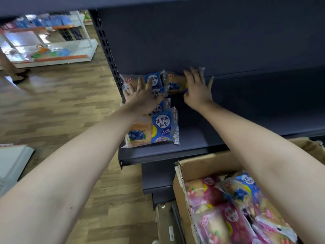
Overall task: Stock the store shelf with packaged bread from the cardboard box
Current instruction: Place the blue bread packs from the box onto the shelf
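Observation:
Several blue blueberry bread packs lie in a row along the left end of the dark shelf (pixel 202 143), the nearest pack (pixel 154 128) at the front. My left hand (pixel 142 95) rests with spread, straight fingers on the packs at the back of that row. A second pack (pixel 174 82) lies at the back beside the row, and my right hand (pixel 198 88) presses flat on its right end. An open cardboard box (pixel 207 164) stands low at the right, full of pink and blue bread packs (pixel 226 208).
The shelf's right part is bare dark metal under another shelf board overhead. A perforated upright (pixel 109 50) bounds the shelf on the left. Wooden floor stretches left, with a white display rack (pixel 52 57) and a person's sandalled foot (pixel 19 74) far left.

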### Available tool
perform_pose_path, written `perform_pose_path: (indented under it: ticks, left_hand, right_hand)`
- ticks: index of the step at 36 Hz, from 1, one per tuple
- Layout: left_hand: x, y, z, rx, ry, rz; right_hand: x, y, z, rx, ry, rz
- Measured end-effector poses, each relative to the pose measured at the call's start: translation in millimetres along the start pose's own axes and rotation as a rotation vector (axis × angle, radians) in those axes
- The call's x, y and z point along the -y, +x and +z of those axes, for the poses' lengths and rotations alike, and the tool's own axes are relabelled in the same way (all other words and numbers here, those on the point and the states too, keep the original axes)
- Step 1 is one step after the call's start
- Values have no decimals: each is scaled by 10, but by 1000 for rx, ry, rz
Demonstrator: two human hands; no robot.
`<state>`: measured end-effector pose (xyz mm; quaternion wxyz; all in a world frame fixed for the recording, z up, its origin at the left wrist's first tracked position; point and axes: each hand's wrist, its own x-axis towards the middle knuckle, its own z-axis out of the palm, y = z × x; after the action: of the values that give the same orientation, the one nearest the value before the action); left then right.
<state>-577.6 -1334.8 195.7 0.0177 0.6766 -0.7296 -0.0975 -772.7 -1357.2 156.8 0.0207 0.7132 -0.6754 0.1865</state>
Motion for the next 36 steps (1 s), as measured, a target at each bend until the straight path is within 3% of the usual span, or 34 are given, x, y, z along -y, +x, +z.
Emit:
perform_pose_path:
  ticks: [15,23,28,36]
  left_hand:
    - [-1275,-1080,181,-125,36,215]
    - [-1788,-2000,731,-335,-3,358]
    - [-1976,-2388,1125,-293,27,380]
    - [-2023,-2533,1593,6,-61,168]
  right_hand:
    - [-877,-1541,-890,-61,0,-113]
    - [-1499,-2518,-1234,-21,-10,-282]
    - [-1707,-2963,-1104,42,-53,-313]
    - [-1745,-3310,-858,341,-115,-94]
